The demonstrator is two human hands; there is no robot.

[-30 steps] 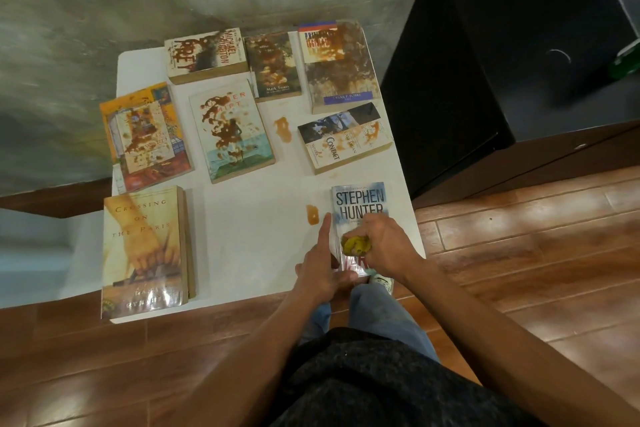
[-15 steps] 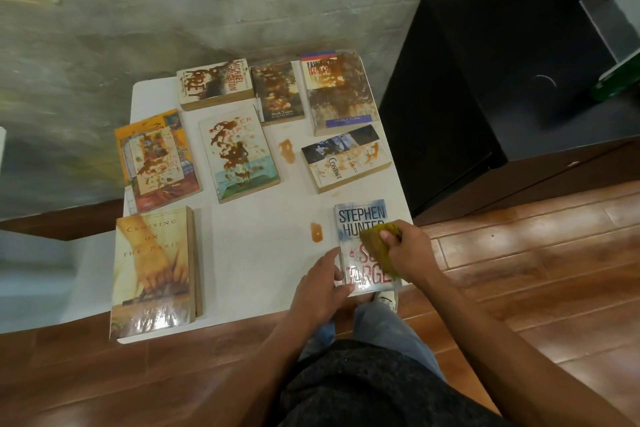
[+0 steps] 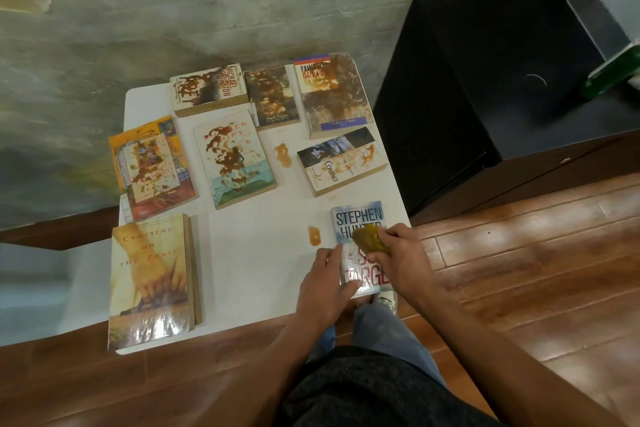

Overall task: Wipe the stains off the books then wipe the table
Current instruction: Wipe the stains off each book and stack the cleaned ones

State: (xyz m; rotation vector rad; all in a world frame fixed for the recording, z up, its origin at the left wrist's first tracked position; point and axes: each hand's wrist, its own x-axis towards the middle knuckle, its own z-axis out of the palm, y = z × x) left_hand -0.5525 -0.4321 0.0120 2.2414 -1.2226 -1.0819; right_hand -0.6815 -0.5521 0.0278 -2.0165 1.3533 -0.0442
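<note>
A small white table (image 3: 256,274) holds several paperbacks. At its near right corner lies the blue Stephen Hunter book (image 3: 356,215). My right hand (image 3: 398,253) grips a yellow stained cloth (image 3: 369,239) and presses it on that cover. My left hand (image 3: 325,284) rests on the book's left edge, fingers straight and thumb on the lower cover. Brown stains cover the Contact book (image 3: 341,163), the middle book (image 3: 233,158), the orange book (image 3: 152,166) and three books along the far edge (image 3: 270,97). Two brown spots (image 3: 314,235) (image 3: 282,154) mark the tabletop.
A large tan book (image 3: 150,281) lies at the near left corner, overhanging the edge. A black cabinet (image 3: 485,87) stands right of the table, with a green object (image 3: 609,76) on it. A rough wall is behind; wooden floor (image 3: 519,270) lies around. My legs are under the near edge.
My right hand slid the cloth from the lower part of the Stephen Hunter cover up toward the title. My left hand stayed at the book's left edge. The camera tilted up.
</note>
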